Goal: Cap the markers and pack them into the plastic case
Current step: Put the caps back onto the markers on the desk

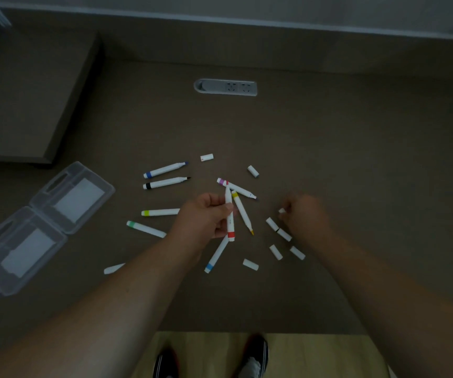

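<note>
Left, plastic case (42,222) open, paper inserts only; left hand (206,214) grip grasping red marker (229,214), right hand (305,214) pinching cap (282,210).

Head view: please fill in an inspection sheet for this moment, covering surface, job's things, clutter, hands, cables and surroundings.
Surface: brown desk, dimly lit.
Job's things: clear plastic case lies open and holds no markers, at the left. Uncapped markers lie scattered, among them blue marker, black marker and yellow marker. Loose white caps lie mostly at the right.
Clutter: nothing seen.
Hands: left hand grips the red marker; right hand pinches a small white cap.
Cables: nothing seen; a socket strip is set into the desk.
Surroundings: raised block at the left, wood floor and shoes below.
</note>
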Demonstrator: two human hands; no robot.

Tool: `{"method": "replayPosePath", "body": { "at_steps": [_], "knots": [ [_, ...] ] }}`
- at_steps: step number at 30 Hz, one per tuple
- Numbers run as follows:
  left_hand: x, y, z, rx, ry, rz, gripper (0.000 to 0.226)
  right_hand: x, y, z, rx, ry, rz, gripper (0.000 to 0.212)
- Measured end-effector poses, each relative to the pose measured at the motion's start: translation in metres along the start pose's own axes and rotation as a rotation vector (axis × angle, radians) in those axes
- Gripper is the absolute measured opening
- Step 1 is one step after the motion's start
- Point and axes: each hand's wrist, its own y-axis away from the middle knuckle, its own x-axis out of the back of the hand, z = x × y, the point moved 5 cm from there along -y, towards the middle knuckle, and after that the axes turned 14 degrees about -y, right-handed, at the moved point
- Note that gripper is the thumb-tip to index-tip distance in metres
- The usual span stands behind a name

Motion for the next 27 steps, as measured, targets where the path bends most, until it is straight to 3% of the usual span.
{"method": "replayPosePath", "body": {
  "at_steps": [4,9,12,15,21,25,27],
  "knots": [
    [0.007,-0.003,-0.004,0.02,0.032,0.009,0.013,-0.002,0.002,-0.004,0.048,0.011,0.018,0.005],
    [0.016,-0.004,-0.003,0.024,0.034,0.011,0.014,0.002,-0.011,-0.015,0.053,-0.036,0.1,0.01],
    [0.021,-0.007,-0.004,0.03,0.024,0.015,0.014,0.01,-0.022,-0.037,0.131,-0.121,0.164,0.022],
    [0.029,-0.011,-0.005,0.0,-0.015,0.02,0.012,0.011,-0.041,-0.062,0.187,-0.158,0.201,0.021],
    [0.043,-0.019,-0.007,-0.006,0.007,0.039,0.007,-0.005,-0.074,-0.084,0.16,-0.106,0.144,0.021],
    [0.047,-0.024,-0.003,-0.03,0.035,0.04,0.012,-0.017,-0.081,-0.091,0.099,0.009,-0.013,0.027],
    [0.047,-0.024,0.0,-0.034,0.037,0.039,0.01,-0.015,-0.076,-0.096,0.097,-0.128,0.023,0.027]
  ]
}}
